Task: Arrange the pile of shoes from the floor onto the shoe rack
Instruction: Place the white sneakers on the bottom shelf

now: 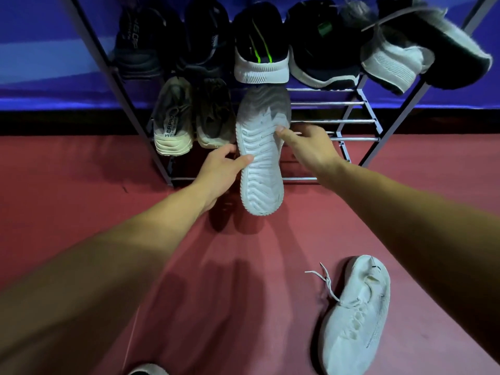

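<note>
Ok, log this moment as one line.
state: held shoe, sole up, at rack | left hand: grips it | right hand: grips it | pending: floor shoe

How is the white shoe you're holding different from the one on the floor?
The held white sneaker shows its ridged sole; the white sneaker on the red floor shows its laced top. The left hand and right hand grip the first; the second lies untouched. Both are white.

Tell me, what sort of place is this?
Probably a home's shoe-storage corner: a metal shoe rack lined with sneakers stands before a blue wall, the left hand and right hand hold a white sneaker at it, and a second sneaker lies on the red floor.
</note>
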Motion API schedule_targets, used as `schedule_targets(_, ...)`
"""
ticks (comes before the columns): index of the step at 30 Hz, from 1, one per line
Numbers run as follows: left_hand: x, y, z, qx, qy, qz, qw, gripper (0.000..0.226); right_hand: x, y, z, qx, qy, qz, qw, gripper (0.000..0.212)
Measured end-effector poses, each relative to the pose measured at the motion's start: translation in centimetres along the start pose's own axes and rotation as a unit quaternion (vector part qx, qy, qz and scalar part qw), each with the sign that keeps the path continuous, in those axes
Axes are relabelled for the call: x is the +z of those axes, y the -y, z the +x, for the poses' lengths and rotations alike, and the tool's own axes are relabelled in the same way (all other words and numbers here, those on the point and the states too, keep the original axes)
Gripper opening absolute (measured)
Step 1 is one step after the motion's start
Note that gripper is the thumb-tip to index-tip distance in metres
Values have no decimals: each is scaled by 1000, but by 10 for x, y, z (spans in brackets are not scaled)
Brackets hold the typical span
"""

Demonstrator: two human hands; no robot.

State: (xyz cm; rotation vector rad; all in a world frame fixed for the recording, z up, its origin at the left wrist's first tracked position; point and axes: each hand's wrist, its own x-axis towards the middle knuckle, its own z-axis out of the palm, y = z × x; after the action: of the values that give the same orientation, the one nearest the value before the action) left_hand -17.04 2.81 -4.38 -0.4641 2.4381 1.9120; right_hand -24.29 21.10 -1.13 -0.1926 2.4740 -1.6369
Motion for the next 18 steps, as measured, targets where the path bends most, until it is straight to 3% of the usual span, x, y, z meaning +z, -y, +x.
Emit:
schedule_targets(3, 4, -6, 8, -7, -44, -27, 999, 32, -1, -16, -12, 3, 53, -20, 998, 29)
schedule_targets(9, 8, -10, 18, 1, -83, -51, 995, 9, -7, -26, -19, 17, 122, 38, 992, 19)
schedule_targets(12, 8, -22, 22, -24, -94, -85, 992, 48, -7, -19, -14, 33, 108, 68, 991, 21)
schedule_targets(15, 3, -26, 25, -28, -49, -77, 995, 46, -6, -15, -9, 41, 69, 72, 994, 12)
schedule_targets(18, 0, -27, 23, -30, 24, -25, 999, 53, 0, -12, -3, 39, 40, 93, 994, 16)
